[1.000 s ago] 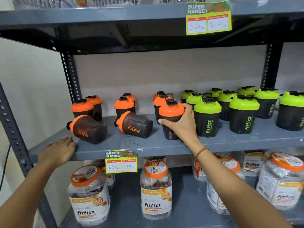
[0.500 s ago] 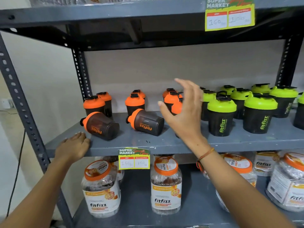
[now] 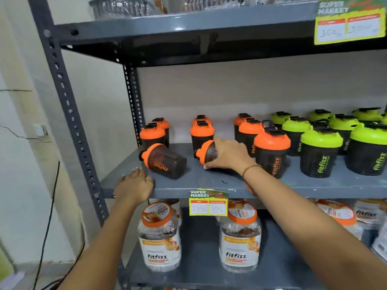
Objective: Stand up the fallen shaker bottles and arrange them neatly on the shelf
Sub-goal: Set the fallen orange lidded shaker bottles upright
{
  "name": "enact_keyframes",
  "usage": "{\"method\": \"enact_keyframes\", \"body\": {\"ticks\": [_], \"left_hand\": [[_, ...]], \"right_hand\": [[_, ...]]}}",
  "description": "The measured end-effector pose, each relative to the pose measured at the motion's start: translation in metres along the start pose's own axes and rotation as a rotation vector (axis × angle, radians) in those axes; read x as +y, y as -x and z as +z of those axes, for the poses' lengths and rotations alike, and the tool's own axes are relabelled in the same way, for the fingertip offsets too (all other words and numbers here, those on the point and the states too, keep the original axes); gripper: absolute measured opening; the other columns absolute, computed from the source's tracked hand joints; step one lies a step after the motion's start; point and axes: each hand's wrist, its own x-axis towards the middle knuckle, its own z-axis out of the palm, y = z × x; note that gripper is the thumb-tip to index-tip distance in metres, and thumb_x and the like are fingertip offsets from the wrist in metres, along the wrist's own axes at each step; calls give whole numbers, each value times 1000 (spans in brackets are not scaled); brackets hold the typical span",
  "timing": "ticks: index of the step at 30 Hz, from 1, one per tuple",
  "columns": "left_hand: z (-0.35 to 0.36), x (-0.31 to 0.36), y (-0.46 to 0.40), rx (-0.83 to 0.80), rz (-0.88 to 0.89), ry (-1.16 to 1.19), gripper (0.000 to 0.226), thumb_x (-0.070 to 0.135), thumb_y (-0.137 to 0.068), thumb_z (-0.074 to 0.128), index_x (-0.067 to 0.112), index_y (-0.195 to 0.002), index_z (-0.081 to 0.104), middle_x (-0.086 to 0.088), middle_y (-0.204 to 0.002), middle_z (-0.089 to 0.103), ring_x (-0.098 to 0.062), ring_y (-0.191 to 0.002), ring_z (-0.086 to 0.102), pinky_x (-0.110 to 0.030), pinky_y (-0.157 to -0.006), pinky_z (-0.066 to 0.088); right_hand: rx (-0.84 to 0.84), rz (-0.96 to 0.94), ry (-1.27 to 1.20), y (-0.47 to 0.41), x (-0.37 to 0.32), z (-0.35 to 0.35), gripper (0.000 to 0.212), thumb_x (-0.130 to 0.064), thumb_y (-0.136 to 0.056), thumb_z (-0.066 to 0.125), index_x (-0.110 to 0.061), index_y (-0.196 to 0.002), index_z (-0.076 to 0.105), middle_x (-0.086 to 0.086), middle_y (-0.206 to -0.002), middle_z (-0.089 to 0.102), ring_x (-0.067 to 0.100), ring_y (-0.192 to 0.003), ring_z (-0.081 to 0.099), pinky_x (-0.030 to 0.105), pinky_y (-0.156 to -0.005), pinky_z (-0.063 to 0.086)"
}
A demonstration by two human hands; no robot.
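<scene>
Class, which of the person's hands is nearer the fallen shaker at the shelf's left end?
Left. The left hand rests on the shelf edge just below the fallen shaker; the right hand grips another to its right.

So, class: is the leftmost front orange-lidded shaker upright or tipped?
Tipped: the orange-lidded shaker lies on its side, lid pointing left, untouched.

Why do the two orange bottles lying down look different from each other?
The left fallen bottle lies free with nobody touching it, while the right fallen bottle is mostly covered by the right hand wrapped around it. The left one shows its orange "fitfizz" print; the right one's is hidden. Both lie on their sides on the shelf, with orange lids pointing left and dark bodies.
</scene>
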Motion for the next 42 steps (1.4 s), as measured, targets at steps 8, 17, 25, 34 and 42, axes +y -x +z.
{"method": "enact_keyframes", "body": {"ticks": [8, 17, 25, 34, 42], "left_hand": [[-1, 2, 1, -1, -18, 26, 61, 37, -96, 21, 9, -150, 29, -11, -159, 26, -24, -146, 27, -43, -121, 20], [2, 0, 1, 4, 2, 34, 61, 36, -97, 18, 7, -149, 29, -12, -159, 27, -25, -147, 26, -44, -122, 17], [3, -1, 0, 3, 1, 25, 61, 37, -97, 18, 7, -149, 30, -12, -158, 28, -24, -146, 28, -45, -121, 19], [-7, -44, -13, -109, 55, 14, 63, 43, -98, 20, 4, -148, 28, -15, -159, 23, -27, -148, 22, -46, -122, 15], [0, -50, -8, -2, 60, 37, 62, 39, -98, 19, 4, -149, 27, -15, -159, 25, -25, -148, 23, -42, -121, 17]], "right_hand": [[127, 178, -756, 4, -2, -23, 87, -69, -52, 82, -25, -120, 51, 1, -119, 65, 23, -108, 62, 44, -93, 50], [39, 175, -1244, 19, -4, 2, 88, -54, -49, 92, -32, -121, 47, -4, -124, 60, 12, -115, 58, 39, -100, 49], [5, 173, -1178, 31, -9, 9, 92, -52, -59, 90, -34, -131, 35, -13, -123, 53, 15, -118, 54, 28, -88, 45], [857, -106, -556, 42, -71, -50, 58, -46, -84, 67, -19, -132, 50, 2, -132, 51, 17, -125, 43, 29, -107, 32], [250, -232, -219, -5, -161, -37, 69, -55, -82, 62, -16, -137, 50, 12, -127, 64, 37, -114, 59, 40, -84, 44]]}}
